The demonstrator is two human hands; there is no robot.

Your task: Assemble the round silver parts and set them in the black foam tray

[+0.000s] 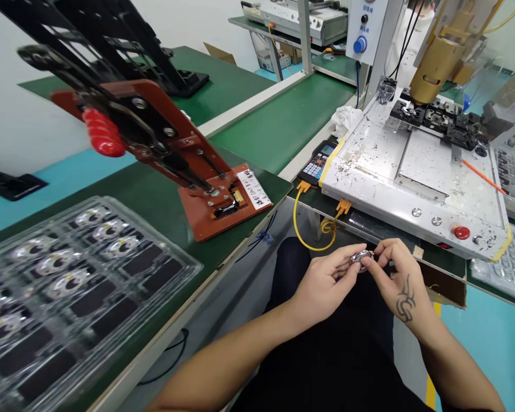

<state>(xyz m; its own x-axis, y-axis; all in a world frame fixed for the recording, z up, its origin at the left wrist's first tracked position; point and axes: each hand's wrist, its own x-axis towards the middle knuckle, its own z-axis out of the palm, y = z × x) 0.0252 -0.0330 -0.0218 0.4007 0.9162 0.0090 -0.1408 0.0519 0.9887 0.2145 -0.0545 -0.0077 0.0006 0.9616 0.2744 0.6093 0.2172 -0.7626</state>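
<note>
Over my lap, both hands meet around a small shiny metal part (361, 258), roundish and silver; its exact kind I cannot make out. Thumb and fingers of my left hand (328, 280) pinch its left side. On the opposite side, my right hand (397, 277) grips it between thumb and forefinger. The fingers hide much of the part. Left of my hands stands a reddish-brown toggle press (171, 143) with a red handle (103, 134). A clear plastic tray (154, 229) at the lower left holds several similar silver parts (60, 262) in its pockets.
A white benchtop machine (369, 177) with a gold cylinder (438, 63) and a red button (460, 232) stands at right. A keypad controller (320, 163) and yellow cable (298, 226) are beside it. A green conveyor belt (278, 126) runs behind. Another clear tray (508, 257) lies far right.
</note>
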